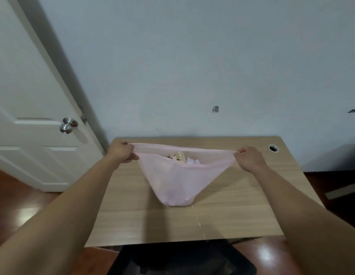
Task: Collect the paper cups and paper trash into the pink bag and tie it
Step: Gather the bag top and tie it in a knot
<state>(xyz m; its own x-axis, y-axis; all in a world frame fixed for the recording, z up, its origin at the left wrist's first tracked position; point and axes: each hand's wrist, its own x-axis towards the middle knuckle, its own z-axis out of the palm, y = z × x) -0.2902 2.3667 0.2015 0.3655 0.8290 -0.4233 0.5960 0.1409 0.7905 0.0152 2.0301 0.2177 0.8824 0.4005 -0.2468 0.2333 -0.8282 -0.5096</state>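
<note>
So I've got the pink bag stretched out between both hands over the worktop. My left hand has its fingers curled tight and pinching the left end of the bag's rim, and my right hand does the same on the right end, fingers pressed together on the plastic. The rim runs taut in a nearly straight line from one set of fingers to the other, with the mouth gaping a bit in the middle. Below and between the fingers the bag hangs down in a V shape, and its bottom tip looks like it's touching the worktop, closer to me than the fingers are.

Looking into the opening, midway between the fingers, there's a paper cup with a dark pattern poking up, and some white crumpled paper just to the right of it. What's deeper in the bag is too hazy through the plastic to make out.

Past my right fingers, in the far corner of the worktop, there's a round cable hole. Off to the left of my left fingers is a white door with a metal knob.
</note>
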